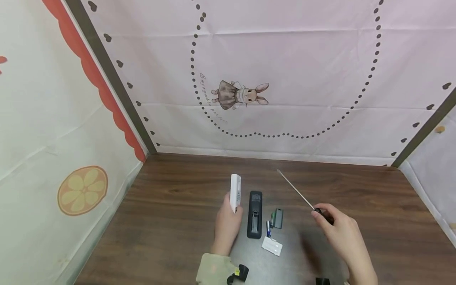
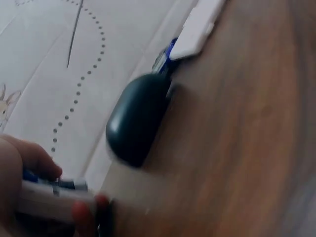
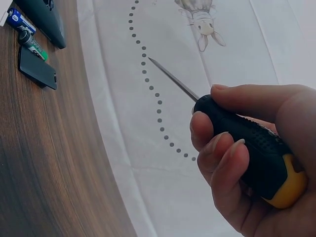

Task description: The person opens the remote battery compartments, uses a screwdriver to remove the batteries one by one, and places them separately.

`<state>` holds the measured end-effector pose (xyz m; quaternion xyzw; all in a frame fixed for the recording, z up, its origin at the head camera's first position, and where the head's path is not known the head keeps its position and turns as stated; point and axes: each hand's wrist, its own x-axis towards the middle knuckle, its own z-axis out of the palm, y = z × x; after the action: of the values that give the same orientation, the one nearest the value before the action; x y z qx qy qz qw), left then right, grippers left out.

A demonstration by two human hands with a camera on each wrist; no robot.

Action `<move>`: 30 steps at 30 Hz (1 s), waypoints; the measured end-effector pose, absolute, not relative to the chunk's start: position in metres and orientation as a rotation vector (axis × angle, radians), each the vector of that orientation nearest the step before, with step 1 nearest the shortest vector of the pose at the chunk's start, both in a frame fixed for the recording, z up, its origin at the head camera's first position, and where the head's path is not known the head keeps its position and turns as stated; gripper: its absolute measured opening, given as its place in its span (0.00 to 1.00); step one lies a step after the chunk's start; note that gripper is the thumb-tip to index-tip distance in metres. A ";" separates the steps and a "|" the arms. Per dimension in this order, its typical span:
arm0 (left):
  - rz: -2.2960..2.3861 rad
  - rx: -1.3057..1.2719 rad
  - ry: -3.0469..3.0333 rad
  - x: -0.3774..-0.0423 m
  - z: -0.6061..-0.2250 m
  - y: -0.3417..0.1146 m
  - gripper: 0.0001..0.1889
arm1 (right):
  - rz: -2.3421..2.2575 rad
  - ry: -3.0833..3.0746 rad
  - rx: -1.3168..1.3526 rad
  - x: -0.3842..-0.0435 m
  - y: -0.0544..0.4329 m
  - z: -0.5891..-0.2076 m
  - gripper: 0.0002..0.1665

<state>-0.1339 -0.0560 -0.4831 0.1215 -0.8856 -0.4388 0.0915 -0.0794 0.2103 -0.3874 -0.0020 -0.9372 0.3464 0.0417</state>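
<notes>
My left hand (image 1: 228,223) grips a slim white remote control (image 1: 235,192), raised above the table. In the left wrist view a bit of blue shows at the top of that white remote, beside the fingers. My right hand (image 1: 343,231) holds a screwdriver (image 3: 242,140) by its black and yellow handle, the thin metal shaft pointing up and away to the left. Between the hands lies a black remote control (image 1: 254,221), its battery compartment uncovered. Beside it are a blue battery (image 1: 268,229), a green battery (image 1: 272,219) and a dark battery cover (image 1: 279,219).
A white battery cover (image 1: 272,246) lies nearest me, just below the blue battery. The wooden table (image 1: 171,221) ends at a cloth wall (image 1: 303,79) printed with a rabbit, and another cloth wall (image 1: 42,130) rises on the left.
</notes>
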 end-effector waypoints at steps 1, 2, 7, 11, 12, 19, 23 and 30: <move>-1.247 0.345 -2.648 -0.134 -0.482 -0.055 0.29 | 1.062 -2.866 -0.003 -0.080 0.210 -0.387 0.22; -1.204 0.328 -2.661 -0.135 -0.482 -0.054 0.29 | 1.064 -2.858 0.001 -0.081 0.210 -0.387 0.21; -1.039 0.319 -2.730 -0.136 -0.480 -0.051 0.32 | 1.062 -2.848 0.015 -0.081 0.210 -0.385 0.20; -0.999 0.342 -2.775 -0.135 -0.480 -0.049 0.34 | 1.071 -2.854 0.011 -0.080 0.210 -0.386 0.20; -0.996 0.343 -2.778 -0.134 -0.481 -0.048 0.35 | 1.073 -2.854 0.010 -0.080 0.210 -0.386 0.20; -0.981 0.344 -2.785 -0.134 -0.482 -0.045 0.38 | 1.082 -2.856 0.010 -0.079 0.210 -0.386 0.20; -0.954 0.322 -2.799 -0.133 -0.483 -0.045 0.40 | 1.094 -2.867 0.002 -0.079 0.209 -0.385 0.21; -0.951 0.279 -2.755 -0.134 -0.485 -0.045 0.41 | 1.124 -2.891 -0.002 -0.080 0.209 -0.387 0.24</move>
<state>-0.1339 -0.0446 -0.4853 0.0948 -0.9357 -0.3228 0.1067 -0.0796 0.2088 -0.3869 -0.0007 -0.9318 0.3624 0.0199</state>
